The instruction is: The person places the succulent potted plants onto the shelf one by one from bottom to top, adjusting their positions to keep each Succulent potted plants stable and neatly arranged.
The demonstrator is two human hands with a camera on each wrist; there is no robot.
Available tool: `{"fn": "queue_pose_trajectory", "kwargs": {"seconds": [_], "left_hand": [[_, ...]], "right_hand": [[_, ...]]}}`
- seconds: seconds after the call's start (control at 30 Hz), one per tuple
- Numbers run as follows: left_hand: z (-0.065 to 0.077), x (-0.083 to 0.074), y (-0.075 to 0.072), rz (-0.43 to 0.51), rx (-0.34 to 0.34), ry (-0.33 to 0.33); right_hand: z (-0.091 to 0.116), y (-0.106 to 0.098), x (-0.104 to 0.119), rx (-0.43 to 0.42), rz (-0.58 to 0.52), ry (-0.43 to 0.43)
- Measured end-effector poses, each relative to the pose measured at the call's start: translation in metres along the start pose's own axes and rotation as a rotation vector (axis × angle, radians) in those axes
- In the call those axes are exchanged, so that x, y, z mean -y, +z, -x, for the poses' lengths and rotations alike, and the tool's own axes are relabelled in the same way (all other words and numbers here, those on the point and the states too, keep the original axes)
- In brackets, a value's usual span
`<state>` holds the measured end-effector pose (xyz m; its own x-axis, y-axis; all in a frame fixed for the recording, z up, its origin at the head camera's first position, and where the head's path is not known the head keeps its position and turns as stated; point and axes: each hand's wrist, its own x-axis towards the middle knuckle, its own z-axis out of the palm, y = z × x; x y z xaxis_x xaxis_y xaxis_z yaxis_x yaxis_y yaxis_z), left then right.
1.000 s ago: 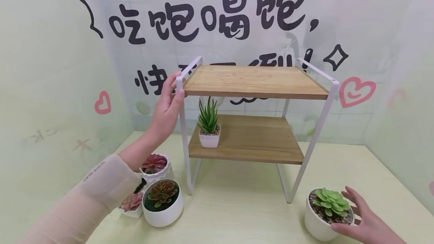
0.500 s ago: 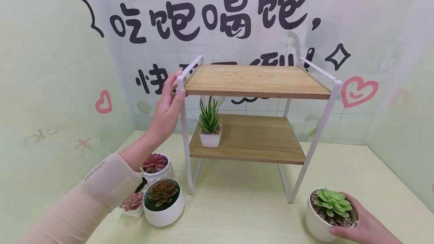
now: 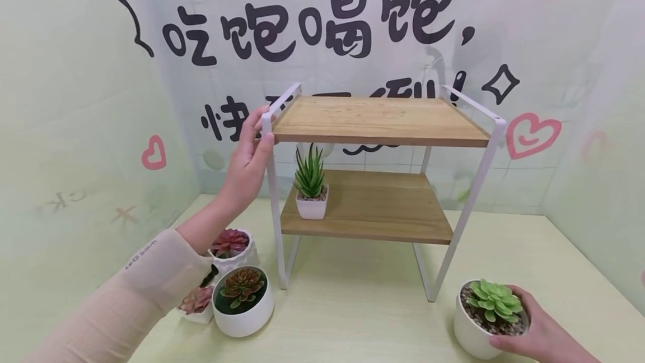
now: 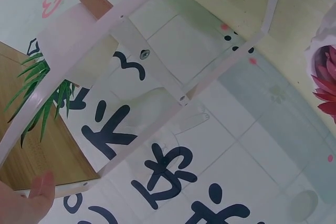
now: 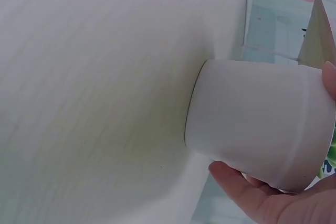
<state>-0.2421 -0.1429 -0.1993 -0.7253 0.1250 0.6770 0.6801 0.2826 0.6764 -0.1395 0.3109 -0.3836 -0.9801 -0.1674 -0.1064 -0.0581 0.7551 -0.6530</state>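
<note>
My left hand (image 3: 248, 164) grips the upper left corner of a two-tier shelf (image 3: 375, 122) with wooden boards and a white metal frame. In the left wrist view, fingers (image 4: 42, 190) of that hand lie at the edge of a board. At the front right, my right hand (image 3: 536, 329) holds a round white pot (image 3: 471, 324) with a pale green succulent (image 3: 495, 301) in it. The right wrist view shows the pot (image 5: 252, 119) from the side, fingers and thumb around its rim end, its base at the tabletop. A spiky aloe (image 3: 309, 175) in a square white pot (image 3: 311, 209) stands on the lower board's left.
Left of the shelf, beside my sleeve, several potted succulents stand together: one in a round white bowl (image 3: 244, 321), a red one in a textured white pot (image 3: 242, 256), and a pink one (image 3: 196, 299). Printed walls enclose the pale table (image 3: 353, 318) at the back and sides.
My right hand has closed from a spread pose beside the green succulent's pot onto its rim. The left hand and the shelf keep their place.
</note>
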Motion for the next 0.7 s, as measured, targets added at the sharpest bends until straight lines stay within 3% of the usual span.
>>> {"fn": "queue_pose_trajectory", "kwargs": {"seconds": [0.2, 0.53, 0.7], "left_hand": [[0.0002, 0.0002, -0.0001, 0.002, 0.001, -0.006], [-0.0003, 0.0019, 0.0006, 0.003, -0.007, 0.003], [-0.0001, 0.0017, 0.0007, -0.005, -0.007, 0.004]], "right_hand": [[-0.0002, 0.0012, -0.0022, -0.016, 0.035, -0.03], [-0.0008, 0.0001, 0.0005, -0.008, 0.07, -0.009], [0.001, 0.0025, -0.0009, -0.052, 0.083, -0.02]]}}
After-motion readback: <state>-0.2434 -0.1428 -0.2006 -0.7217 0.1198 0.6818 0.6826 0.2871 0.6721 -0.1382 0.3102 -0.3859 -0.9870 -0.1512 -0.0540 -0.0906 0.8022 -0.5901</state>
